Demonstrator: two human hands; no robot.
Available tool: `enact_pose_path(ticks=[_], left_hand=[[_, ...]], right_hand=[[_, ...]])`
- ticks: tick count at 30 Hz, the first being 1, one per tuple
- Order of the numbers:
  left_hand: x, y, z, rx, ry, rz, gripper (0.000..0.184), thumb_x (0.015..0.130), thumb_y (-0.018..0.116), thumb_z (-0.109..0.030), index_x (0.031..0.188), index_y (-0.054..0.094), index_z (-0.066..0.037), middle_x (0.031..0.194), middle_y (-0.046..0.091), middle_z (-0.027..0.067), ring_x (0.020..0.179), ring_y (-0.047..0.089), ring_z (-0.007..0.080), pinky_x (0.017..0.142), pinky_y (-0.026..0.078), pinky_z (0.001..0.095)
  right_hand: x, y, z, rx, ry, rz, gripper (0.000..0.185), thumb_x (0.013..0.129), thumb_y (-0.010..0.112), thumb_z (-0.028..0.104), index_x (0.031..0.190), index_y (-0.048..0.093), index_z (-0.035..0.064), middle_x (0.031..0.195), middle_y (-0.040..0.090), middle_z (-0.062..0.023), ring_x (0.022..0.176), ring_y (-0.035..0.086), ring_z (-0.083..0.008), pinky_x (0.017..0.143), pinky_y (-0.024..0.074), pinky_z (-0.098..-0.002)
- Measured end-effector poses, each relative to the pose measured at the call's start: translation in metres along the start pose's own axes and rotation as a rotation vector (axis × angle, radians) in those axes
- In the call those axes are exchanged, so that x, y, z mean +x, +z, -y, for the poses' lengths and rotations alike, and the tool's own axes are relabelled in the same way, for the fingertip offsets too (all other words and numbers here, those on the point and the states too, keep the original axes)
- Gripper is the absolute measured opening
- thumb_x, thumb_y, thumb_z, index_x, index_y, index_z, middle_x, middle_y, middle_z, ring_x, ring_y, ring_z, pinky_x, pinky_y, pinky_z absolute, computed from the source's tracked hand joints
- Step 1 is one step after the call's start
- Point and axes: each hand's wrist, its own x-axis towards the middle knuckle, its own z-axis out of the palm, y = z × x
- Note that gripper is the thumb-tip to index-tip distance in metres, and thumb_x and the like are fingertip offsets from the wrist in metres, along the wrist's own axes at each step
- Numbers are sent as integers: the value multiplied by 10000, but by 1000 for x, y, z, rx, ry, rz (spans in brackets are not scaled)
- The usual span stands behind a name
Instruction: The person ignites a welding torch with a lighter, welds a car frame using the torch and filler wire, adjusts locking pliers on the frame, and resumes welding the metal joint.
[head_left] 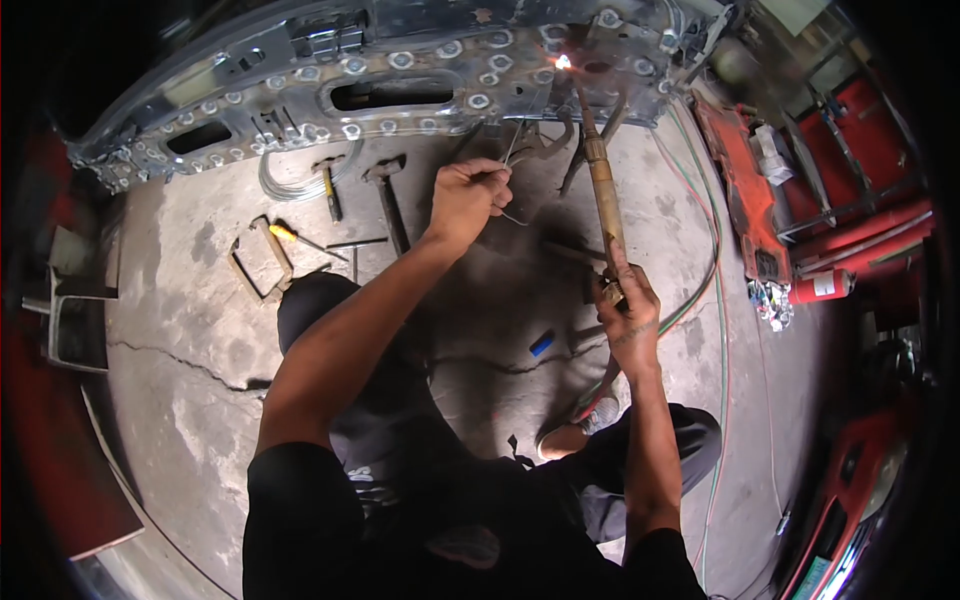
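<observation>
My right hand (630, 310) is wrapped round a brass gas torch (604, 185). The torch points up and away, its tip close to a metal vehicle panel (300, 92). A bright glowing spot (563, 62) shows on the panel beside the tip. My left hand (470, 198), closed in a pinch, holds a thin wire rod (516, 140) that rises toward the panel, and a short end curls out below the fingers. Several round weld marks run along the panel. Behind the wire, a pair of locking pliers (545, 148) appears near the panel's lower edge, partly hidden.
Two hammers (388, 205), a coil of wire (285, 178), a yellow-handled screwdriver (285, 232) and a hacksaw-like frame (262, 262) lie left on the concrete floor (190, 330). A blue piece (542, 344) lies between my knees. Hoses (716, 260) trail right, beside red parts (745, 185).
</observation>
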Motion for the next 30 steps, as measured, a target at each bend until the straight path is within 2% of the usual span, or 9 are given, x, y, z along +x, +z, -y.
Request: enact_pose_path(ticks=[7, 10, 16, 19, 22, 28, 30], left_hand=[[-10, 5, -12, -90, -61, 19, 175, 997, 696, -127, 1091, 727, 18, 814, 722, 70, 713, 695, 140, 648, 583, 289], [-16, 7, -13, -152, -101, -33, 112, 989, 681, -88, 1015, 738, 4, 776, 720, 73, 662, 680, 134, 591, 552, 266], [-27, 13, -21, -226, -108, -40, 109, 987, 684, -88, 1010, 738, 4, 772, 720, 70, 658, 681, 137, 581, 556, 271], [-24, 16, -17, -183, -94, -13, 173, 984, 711, -122, 1090, 720, 15, 805, 715, 71, 707, 697, 160, 641, 597, 299], [-19, 17, -13, -204, -42, -65, 99, 984, 685, -73, 981, 748, 3, 752, 713, 62, 651, 673, 126, 576, 554, 269], [-20, 16, -13, -209, -61, -45, 93, 984, 681, -63, 988, 751, -2, 744, 708, 58, 645, 666, 124, 570, 545, 266], [-20, 13, -6, -190, -71, 0, 109, 984, 698, -95, 1016, 754, -8, 779, 707, 50, 683, 675, 124, 609, 564, 277]], right_hand=[[0, 2, 2, 6, 15, -17, 809, 790, 676, -189, 1528, 555, 120, 1158, 666, -171, 898, 687, -256, 835, 562, -362], [0, 1, 1, 21, 37, -1, 799, 794, 679, -183, 1524, 560, 120, 1182, 671, -177, 908, 694, -262, 839, 563, -366], [0, -1, 1, 4, 38, 3, 754, 822, 695, -153, 1518, 562, 105, 1177, 682, -178, 940, 699, -274, 849, 562, -367], [-1, 0, -1, 11, 20, -11, 717, 852, 707, -124, 1517, 563, 101, 1176, 685, -177, 953, 702, -276, 856, 560, -363], [0, -1, 3, 22, 35, -2, 689, 874, 713, -102, 1515, 566, 104, 1179, 687, -179, 964, 706, -278, 863, 558, -358], [0, 1, 2, 39, 68, 2, 721, 856, 714, -123, 1519, 566, 118, 1122, 682, -159, 895, 691, -249, 811, 559, -343], [-1, 1, 0, 46, 73, 8, 744, 845, 709, -137, 1525, 562, 126, 1104, 679, -152, 872, 685, -239, 791, 559, -338]])
